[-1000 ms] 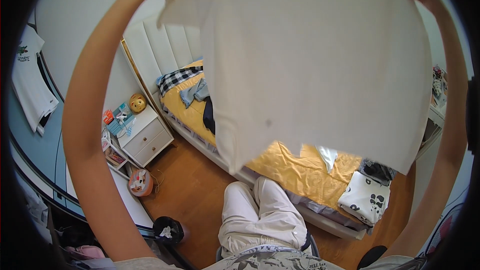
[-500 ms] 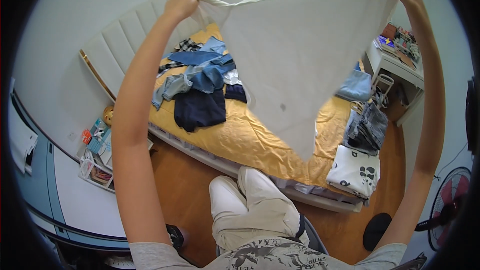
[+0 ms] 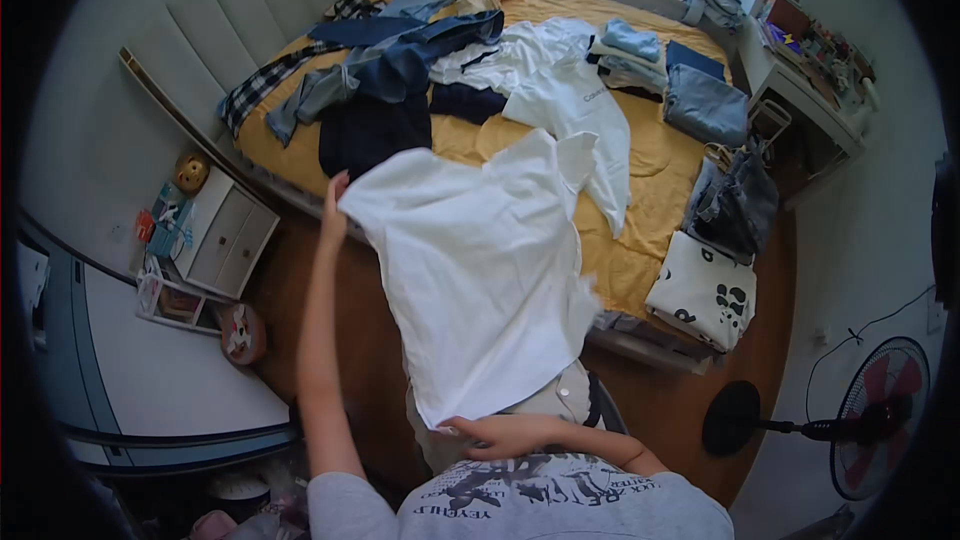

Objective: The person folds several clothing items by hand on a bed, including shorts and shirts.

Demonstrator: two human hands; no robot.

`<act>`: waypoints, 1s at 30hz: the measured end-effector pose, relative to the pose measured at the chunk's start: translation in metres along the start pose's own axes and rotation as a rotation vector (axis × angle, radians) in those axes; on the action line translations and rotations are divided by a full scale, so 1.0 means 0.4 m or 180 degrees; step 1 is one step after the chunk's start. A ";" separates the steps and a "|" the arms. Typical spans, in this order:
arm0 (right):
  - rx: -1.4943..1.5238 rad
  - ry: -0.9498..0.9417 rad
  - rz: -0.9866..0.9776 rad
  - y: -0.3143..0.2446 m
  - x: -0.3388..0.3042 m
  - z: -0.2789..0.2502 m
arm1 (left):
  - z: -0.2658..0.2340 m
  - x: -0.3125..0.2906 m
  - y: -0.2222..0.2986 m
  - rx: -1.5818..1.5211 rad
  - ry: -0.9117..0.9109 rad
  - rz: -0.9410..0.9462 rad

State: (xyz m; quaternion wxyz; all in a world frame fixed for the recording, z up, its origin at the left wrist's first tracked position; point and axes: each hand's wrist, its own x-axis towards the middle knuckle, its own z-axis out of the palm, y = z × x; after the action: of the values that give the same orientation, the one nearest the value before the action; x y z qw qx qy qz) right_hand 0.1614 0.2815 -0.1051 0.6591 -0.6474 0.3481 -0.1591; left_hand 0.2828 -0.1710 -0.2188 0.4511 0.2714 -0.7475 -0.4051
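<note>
A white T-shirt is spread over my lap, its far end reaching the near side of the bed. At its left edge, my left hand pinches a corner with the arm stretched forward. My right hand lies across my waist, closed on the near corner of the same shirt. Just beyond it, another white top lies loose on the yellow bedsheet.
Dark and blue clothes are heaped on the bed's left. Folded jeans and a white printed garment line its right side. A fan stands at right, a desk at far right, a nightstand at left.
Both hands have come down from high overhead, lowering the white T-shirt onto my lap. My right hand has moved from the upper right to my waist and the shirt's near corner.
</note>
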 end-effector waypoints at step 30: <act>0.2409 0.3901 0.0672 0.501 -0.271 -0.682 | 0.140 -0.497 0.075 -0.3012 0.0833 -0.3267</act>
State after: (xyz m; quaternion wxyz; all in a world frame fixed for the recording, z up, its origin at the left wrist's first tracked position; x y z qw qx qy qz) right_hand -0.1450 0.1727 -0.2491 0.5364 -0.1326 0.6365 -0.5382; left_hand 0.3201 0.0182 -0.2984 0.3589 0.4106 -0.2089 -0.8118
